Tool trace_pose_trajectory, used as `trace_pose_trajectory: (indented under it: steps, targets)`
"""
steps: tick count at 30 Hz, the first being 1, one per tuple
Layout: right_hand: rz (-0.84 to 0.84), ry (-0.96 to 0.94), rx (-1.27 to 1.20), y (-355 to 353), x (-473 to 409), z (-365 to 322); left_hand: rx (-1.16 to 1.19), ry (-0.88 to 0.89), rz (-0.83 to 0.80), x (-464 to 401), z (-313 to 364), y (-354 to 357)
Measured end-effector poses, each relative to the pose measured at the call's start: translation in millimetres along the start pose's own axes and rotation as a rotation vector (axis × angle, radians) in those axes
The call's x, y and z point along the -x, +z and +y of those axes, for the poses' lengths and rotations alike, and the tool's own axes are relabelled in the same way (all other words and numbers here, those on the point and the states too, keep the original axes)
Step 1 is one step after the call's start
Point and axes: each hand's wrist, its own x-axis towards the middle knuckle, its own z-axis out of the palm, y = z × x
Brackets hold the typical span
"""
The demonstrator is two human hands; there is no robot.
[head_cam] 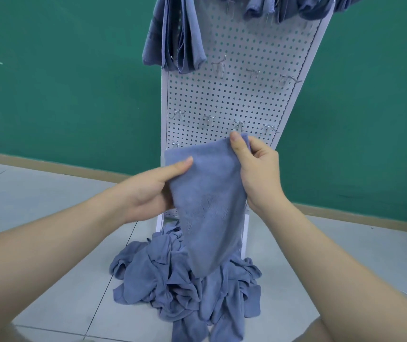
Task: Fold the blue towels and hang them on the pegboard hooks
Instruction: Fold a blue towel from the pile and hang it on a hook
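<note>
1. Here, the right hand (259, 174) has its grip closed on the top right corner of a blue towel (209, 206), thumb in front and fingers curled behind the cloth.
2. The left hand (148, 191) grips the same towel along its left edge, lower down, with the thumb lying straight across the front face and the other fingers hidden behind the fabric.
3. The towel hangs between the two hands in front of the pegboard's lower part, its top edge slanting up toward the right hand and its bottom tapering to a point just above the pile.
4. A pile of crumpled blue towels (187, 287) lies on the tiled floor (49, 255) at the foot of the pegboard (234, 95).
5. The pegboard is white, perforated, and stands upright against a green wall (61, 82).
6. Bare metal hooks (207, 118) sit in rows across its middle, one row just above the held towel and another higher up.
7. A hung towel (177, 40) drapes from the upper left of the board, and more blue towels (296, 8) hang along its top edge, cut off by the frame.
</note>
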Motion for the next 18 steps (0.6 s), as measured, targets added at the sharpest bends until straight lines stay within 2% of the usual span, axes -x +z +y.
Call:
trace_pose_trajectory:
  steps: [3,7,13,18]
  targets:
    - [-0.13,0.17,0.048,0,-1,2,-0.08,0.082,0.127,-9,-3,-4]
    - [-0.311,0.415,-0.061,0,-1,8,-0.162,0.174,0.319,-14,0,-10]
    - [-0.315,0.255,0.209,6,1,31,-0.468,0.295,0.503,-11,-1,-7]
    - [-0.224,0.204,0.263,9,0,31,-0.738,0.352,0.657,-17,0,-18]
